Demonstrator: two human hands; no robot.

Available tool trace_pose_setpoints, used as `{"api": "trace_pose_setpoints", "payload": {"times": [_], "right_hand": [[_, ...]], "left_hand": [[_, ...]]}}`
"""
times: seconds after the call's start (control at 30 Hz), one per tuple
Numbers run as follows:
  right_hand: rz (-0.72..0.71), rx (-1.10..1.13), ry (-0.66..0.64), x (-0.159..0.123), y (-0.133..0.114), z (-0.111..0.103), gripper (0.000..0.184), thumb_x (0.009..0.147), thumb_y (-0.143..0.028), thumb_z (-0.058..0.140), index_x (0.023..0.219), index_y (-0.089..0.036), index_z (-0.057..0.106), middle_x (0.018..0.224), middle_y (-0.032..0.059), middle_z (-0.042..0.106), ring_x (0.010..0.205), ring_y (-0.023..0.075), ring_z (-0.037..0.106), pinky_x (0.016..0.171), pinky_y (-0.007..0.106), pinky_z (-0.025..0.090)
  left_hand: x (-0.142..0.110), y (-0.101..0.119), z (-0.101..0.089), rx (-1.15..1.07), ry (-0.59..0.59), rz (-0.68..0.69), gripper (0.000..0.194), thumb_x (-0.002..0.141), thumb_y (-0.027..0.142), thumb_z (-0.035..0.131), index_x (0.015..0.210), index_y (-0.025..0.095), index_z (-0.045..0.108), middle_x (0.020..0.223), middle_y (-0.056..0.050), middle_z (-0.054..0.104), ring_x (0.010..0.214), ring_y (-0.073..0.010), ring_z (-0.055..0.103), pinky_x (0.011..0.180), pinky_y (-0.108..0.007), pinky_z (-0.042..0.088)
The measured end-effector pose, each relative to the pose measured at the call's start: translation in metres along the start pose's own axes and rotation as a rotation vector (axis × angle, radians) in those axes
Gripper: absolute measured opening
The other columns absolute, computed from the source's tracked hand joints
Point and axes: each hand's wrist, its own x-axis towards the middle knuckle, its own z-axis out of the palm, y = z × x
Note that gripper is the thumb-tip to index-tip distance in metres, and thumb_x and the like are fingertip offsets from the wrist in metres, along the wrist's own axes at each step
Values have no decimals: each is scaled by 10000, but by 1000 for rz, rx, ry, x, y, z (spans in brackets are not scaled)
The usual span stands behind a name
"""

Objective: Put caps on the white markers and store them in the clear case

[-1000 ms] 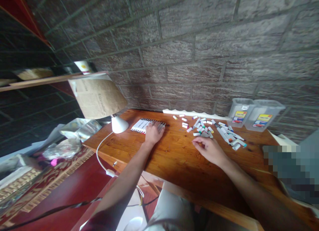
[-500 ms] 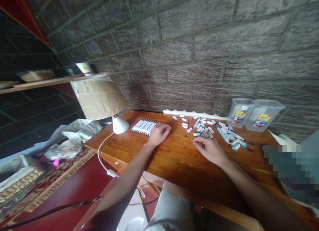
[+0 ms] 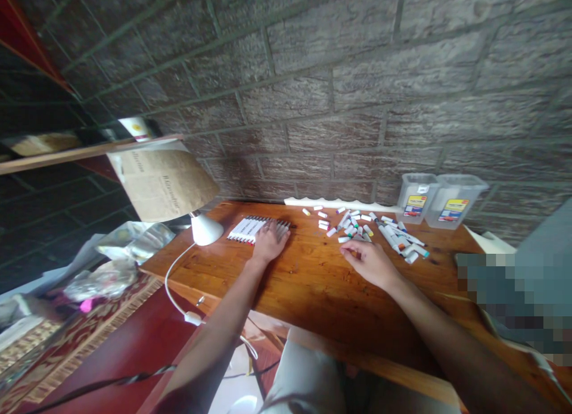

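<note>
My left hand (image 3: 269, 242) lies palm down with spread fingers on a neat row of white markers (image 3: 246, 228) with dark ends, on the wooden desk (image 3: 308, 280). Some of the row is hidden under the fingers. Farther right, my right hand (image 3: 370, 262) rests on the desk with its fingers curled in and the thumb close to the index finger. Nothing shows in it. Just beyond its fingertips is a loose scatter of marker caps (image 3: 331, 232). To the right of the caps lie several uncapped-looking white markers (image 3: 389, 239) in a heap.
Two clear plastic containers (image 3: 454, 207) with yellow labels stand at the back right. A white wavy-edged strip (image 3: 330, 204) runs along the wall. At the left is a lamp with a white base (image 3: 207, 230) and a cord. A blurred-out object (image 3: 504, 295) sits at the right edge.
My left hand has flattened and spread over the right part of the marker row. My right hand has barely moved. The whole view has shifted slightly.
</note>
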Motion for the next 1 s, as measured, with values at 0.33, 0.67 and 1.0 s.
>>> {"api": "trace_pose_setpoints", "payload": {"times": [0.33,0.67,1.0], "right_hand": [[13,17,-16,-1,-3,1,207,865,-322,521,885,-237,709,836,21,758,592,158,632,621,293,485],[13,16,-25,-1,-3,1,215,862,-315,521,880,-219,712,818,18,752,585,149,615,607,278,469],[168,-247,118,8,15,-26,254,890,-322,509,952,-229,737,945,29,764,775,191,685,745,292,492]], "left_hand": [[-2,-3,8,90,-132,-92,677,951,531,293,1438,79,422,1531,-197,361,1460,-307,267,1176,-463,215],[0,0,7,124,-122,-115,651,949,474,355,1439,50,419,1528,-186,369,1452,-289,290,1188,-435,227],[2,-5,8,147,-85,-114,682,943,519,357,1415,35,450,1500,-206,407,1428,-307,338,1172,-428,274]]}}
